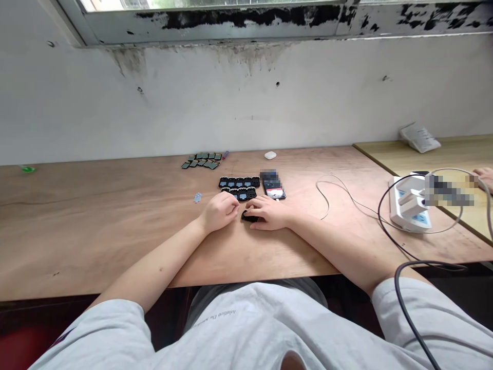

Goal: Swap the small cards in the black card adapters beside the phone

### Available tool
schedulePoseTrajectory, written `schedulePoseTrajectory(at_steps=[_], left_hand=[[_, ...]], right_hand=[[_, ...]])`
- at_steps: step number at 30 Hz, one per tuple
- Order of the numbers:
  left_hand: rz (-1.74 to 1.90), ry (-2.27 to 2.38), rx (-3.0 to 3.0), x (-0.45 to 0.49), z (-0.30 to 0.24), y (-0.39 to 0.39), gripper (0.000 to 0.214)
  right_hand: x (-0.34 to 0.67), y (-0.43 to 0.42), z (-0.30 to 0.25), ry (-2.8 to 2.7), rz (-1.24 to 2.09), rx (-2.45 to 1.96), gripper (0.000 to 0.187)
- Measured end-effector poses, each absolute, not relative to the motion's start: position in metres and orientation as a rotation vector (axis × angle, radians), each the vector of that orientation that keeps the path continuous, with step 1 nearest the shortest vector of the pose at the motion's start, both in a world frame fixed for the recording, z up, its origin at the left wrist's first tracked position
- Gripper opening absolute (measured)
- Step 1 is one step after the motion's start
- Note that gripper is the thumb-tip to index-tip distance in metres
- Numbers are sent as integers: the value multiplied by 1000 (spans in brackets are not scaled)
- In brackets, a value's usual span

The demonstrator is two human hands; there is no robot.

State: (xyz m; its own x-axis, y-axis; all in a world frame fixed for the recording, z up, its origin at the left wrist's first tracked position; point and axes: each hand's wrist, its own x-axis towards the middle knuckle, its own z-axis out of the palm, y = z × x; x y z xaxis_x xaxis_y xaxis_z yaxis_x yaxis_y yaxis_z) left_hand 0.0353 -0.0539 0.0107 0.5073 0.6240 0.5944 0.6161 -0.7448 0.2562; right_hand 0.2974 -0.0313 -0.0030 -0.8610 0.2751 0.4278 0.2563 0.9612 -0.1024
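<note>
Head view showed a small black part [249,217] on the bench [115,226], pinched under the right hand [267,211]; the left hand [219,209], curled with nothing visibly in it, lay just beside the part. Finished black units [239,188] sat just behind it. Steadying the part flat should help; grip detail was hidden.

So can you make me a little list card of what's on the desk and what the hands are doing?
left hand: curled loosely on the wooden table, beside the right hand
right hand: resting over a small black part
black parts in rows: just beyond the hands
green chips: farther back, near the wall
phone: right of the black rows
white case: by the wall
power strip: far right, cables plugged in
</note>
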Motion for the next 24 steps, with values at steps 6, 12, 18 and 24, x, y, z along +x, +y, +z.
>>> schedulePoseTrajectory(at_steps=[6,12,18,24], left_hand=[[1065,902,2725,55,3,-63,14],[961,876,2752,55,3,-65,13],[988,970,2637,47,0,-58,13],[1023,1057,2540,46,-2,-55,11]], right_hand=[[302,-24,-7,-2592,162,-431,20],[302,-21,-7,-2590,209,-504,17],[302,-19,-5,-2605,249,-473,22],[302,-20,-5,-2571,287,-494,13]])
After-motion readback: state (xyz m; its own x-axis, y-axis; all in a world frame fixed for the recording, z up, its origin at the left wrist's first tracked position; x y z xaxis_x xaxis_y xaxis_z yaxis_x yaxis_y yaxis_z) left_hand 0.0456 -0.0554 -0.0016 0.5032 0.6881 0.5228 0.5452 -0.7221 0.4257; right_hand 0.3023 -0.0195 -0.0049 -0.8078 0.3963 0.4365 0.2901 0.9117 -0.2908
